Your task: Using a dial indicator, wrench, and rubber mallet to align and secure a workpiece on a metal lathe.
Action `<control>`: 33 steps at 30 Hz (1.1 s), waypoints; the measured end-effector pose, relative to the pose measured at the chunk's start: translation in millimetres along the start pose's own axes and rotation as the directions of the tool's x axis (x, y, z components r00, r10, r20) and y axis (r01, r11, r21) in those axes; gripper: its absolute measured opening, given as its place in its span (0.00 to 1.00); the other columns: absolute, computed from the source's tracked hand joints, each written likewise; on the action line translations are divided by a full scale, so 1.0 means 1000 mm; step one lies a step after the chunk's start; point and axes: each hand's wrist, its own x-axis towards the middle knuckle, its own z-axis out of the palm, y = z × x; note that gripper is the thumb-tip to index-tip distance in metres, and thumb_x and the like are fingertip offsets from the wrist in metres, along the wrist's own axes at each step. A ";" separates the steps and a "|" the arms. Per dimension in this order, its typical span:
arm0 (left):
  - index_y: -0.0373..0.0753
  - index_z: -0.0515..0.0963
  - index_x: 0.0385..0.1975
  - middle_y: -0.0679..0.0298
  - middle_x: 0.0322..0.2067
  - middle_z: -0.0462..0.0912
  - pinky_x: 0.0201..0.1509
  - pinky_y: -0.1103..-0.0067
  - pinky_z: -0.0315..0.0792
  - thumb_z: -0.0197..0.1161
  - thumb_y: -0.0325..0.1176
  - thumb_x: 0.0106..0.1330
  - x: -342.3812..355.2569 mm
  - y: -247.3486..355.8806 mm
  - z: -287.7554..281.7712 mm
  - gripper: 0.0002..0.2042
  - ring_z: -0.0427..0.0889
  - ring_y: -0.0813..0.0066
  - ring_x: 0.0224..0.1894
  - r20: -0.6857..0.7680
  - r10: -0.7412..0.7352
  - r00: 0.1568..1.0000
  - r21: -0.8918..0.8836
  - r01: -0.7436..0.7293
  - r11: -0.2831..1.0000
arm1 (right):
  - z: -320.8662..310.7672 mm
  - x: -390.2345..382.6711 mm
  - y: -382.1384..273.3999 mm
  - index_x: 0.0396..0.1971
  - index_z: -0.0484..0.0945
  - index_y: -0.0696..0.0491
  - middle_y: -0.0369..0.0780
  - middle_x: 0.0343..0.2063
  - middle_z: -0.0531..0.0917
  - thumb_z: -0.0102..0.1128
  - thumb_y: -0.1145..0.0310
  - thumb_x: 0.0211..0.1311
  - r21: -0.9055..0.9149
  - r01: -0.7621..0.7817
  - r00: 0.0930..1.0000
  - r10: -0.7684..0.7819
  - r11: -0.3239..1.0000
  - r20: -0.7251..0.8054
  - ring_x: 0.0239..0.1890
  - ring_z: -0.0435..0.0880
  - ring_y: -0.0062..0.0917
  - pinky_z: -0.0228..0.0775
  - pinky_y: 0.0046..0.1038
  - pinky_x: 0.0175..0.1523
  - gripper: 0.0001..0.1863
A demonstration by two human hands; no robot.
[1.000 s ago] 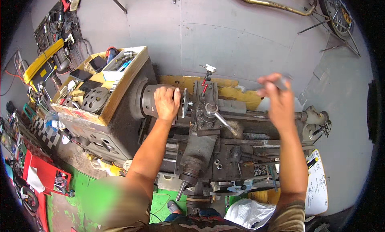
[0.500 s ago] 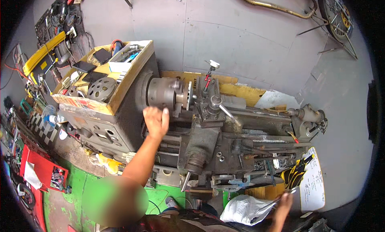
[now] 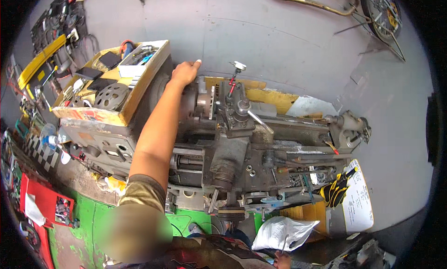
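Note:
My left hand (image 3: 185,72) reaches over the lathe chuck (image 3: 186,106) toward its far side, fingers curled; what they grip, if anything, is hidden. A toothed metal disc (image 3: 212,103) sits right of the chuck, beside the tool post (image 3: 242,108), which has an angled lever. A dial gauge (image 3: 239,65) stands on a red-jointed arm behind the post. My right hand (image 3: 282,260) is low at the bottom edge, partly out of view, closed on a slender metal tool (image 3: 285,243) beside a white sack (image 3: 281,231).
A wooden tray (image 3: 125,116) of tools and discs sits atop the headstock. The tailstock (image 3: 349,129) is at right, black-yellow gloves (image 3: 335,192) and a whiteboard (image 3: 358,199) below it. A red tool cabinet (image 3: 39,187) stands lower left; a wheel (image 3: 379,10) hangs upper right.
My left hand dropped in front of the chuck, then rose over it to the back. My right hand came down from raised at right to the bottom edge, still holding the tool.

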 end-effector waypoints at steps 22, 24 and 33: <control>0.33 0.78 0.66 0.40 0.59 0.84 0.68 0.57 0.72 0.46 0.59 0.83 0.088 -0.093 0.060 0.33 0.80 0.35 0.62 0.151 0.350 0.925 0.427 -0.380 0.821 | -0.122 -0.163 -0.108 0.65 0.78 0.53 0.61 0.43 0.88 0.61 0.62 0.75 -0.361 -0.422 0.188 -0.310 0.832 -0.932 0.45 0.89 0.58 0.81 0.55 0.51 0.22; 0.32 0.79 0.65 0.40 0.59 0.84 0.67 0.58 0.73 0.48 0.55 0.84 0.067 -0.094 0.066 0.30 0.82 0.37 0.61 -0.049 0.368 0.928 0.328 -0.334 0.884 | -0.173 -0.168 -0.067 0.66 0.79 0.51 0.58 0.49 0.88 0.59 0.63 0.75 -0.367 -0.465 0.182 -0.319 0.805 -0.930 0.53 0.88 0.54 0.81 0.49 0.57 0.22; 0.37 0.87 0.39 0.51 0.40 0.86 0.60 0.54 0.71 0.62 0.41 0.76 -0.107 -0.016 0.081 0.13 0.82 0.46 0.48 -0.505 0.464 0.727 0.233 -0.403 0.885 | -0.323 -0.190 0.045 0.57 0.83 0.64 0.60 0.50 0.88 0.68 0.63 0.56 -0.414 -0.400 0.366 -0.271 0.818 -0.890 0.57 0.86 0.55 0.77 0.49 0.62 0.30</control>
